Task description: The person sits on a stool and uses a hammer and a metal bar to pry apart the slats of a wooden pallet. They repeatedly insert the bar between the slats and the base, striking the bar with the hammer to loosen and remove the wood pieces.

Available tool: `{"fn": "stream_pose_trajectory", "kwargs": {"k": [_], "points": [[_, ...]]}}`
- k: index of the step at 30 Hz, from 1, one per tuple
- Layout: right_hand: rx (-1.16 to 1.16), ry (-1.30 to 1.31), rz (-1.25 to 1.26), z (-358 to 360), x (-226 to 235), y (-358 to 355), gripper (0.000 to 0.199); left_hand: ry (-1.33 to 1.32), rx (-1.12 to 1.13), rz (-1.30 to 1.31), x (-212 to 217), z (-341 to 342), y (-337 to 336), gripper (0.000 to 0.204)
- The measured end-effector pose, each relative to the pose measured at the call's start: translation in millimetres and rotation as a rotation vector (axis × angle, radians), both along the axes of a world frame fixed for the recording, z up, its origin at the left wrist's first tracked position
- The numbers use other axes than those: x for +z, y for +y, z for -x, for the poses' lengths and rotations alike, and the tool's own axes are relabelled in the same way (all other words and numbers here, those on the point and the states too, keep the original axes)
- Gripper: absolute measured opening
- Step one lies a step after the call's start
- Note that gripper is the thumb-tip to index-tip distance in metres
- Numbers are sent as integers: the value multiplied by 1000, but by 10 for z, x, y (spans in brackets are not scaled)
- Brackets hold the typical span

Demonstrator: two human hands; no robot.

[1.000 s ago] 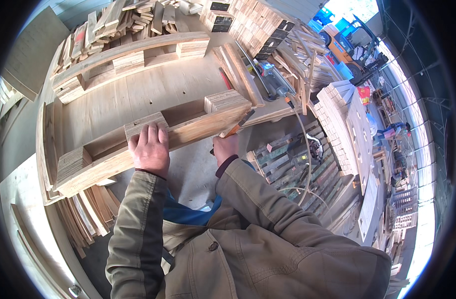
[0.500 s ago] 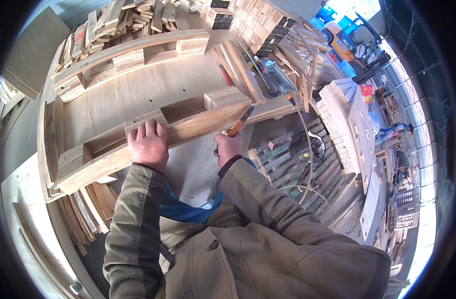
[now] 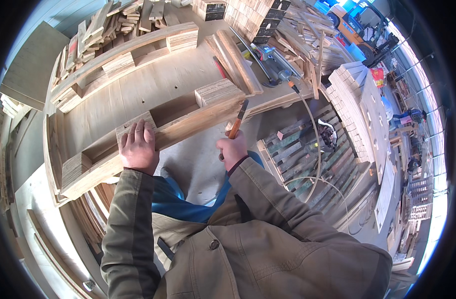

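Note:
My left hand (image 3: 139,149) lies with outstretched fingers on the middle wood block (image 3: 144,119) of a long timber piece. This piece is a narrow board (image 3: 188,123) on edge, with another block (image 3: 219,92) at its right end and a third block (image 3: 77,168) at its left. My right hand (image 3: 233,150) is closed around the orange-brown wooden handle of a hammer (image 3: 236,124). Its dark end points up and away, beside the board's right end. The hand's underside hides part of the handle.
A similar blocked timber (image 3: 133,62) lies across the far side of the plywood table (image 3: 163,94). Loose boards (image 3: 108,25) are heaped behind it. A tool with a hose (image 3: 282,70) rests at the right, above a slatted pallet (image 3: 307,149). A forklift (image 3: 357,30) stands far right.
My left hand's fingers have straightened over the block. The hammer in my right hand has tilted more upright. The whole view has shifted slightly.

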State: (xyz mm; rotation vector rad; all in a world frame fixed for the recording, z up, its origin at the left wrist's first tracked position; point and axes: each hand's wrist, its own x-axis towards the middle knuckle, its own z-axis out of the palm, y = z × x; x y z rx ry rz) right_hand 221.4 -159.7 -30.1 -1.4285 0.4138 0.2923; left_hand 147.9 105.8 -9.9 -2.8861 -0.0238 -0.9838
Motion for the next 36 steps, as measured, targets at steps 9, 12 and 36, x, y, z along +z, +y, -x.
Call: {"fn": "stream_pose_trajectory", "kwargs": {"k": [9, 12, 36], "points": [[298, 209, -259, 53, 139, -835, 52, 47, 15, 38, -63, -28, 20, 68], [319, 240, -319, 106, 31, -962, 51, 63, 24, 31, -52, -19, 9, 60], [469, -135, 508, 53, -363, -1264, 46, 108, 58, 51, -47, -5, 1, 67]]}}
